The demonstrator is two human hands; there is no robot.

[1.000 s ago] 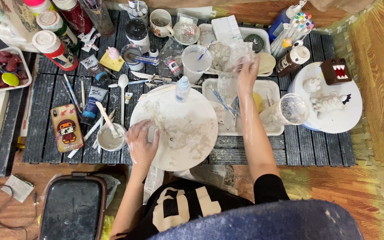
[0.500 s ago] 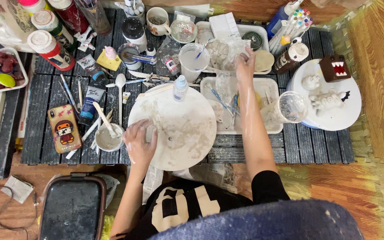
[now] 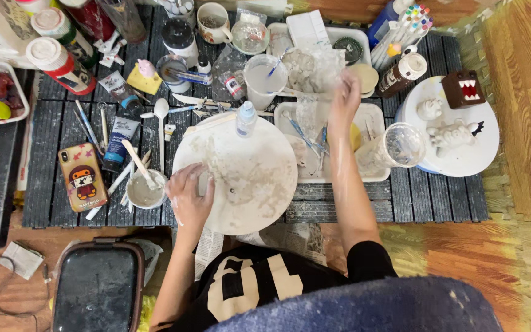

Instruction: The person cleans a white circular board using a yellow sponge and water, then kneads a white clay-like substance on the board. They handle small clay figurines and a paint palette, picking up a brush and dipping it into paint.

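Observation:
My left hand (image 3: 188,198) rests on the left edge of a round white board (image 3: 250,184) smeared with clay, its fingers curled over a small pale clay lump (image 3: 203,182). My right hand (image 3: 345,93) reaches across a white tray (image 3: 339,178) and grips a crumpled clear plastic bag (image 3: 312,69) with grey clay inside. A small squeeze bottle (image 3: 246,118) stands at the board's far edge. Both hands are coated in clay.
A small cup of slip with sticks (image 3: 144,189) and a phone (image 3: 82,176) lie left of the board. Also here: a cup of cloudy water (image 3: 264,80), a clear cup on its side (image 3: 401,144), a round stand with white figures (image 3: 462,154), paint bottles (image 3: 59,64), a dark case (image 3: 99,289).
My right hand has moved farther from me and taken hold of the plastic bag. My left hand has stayed on the board's edge.

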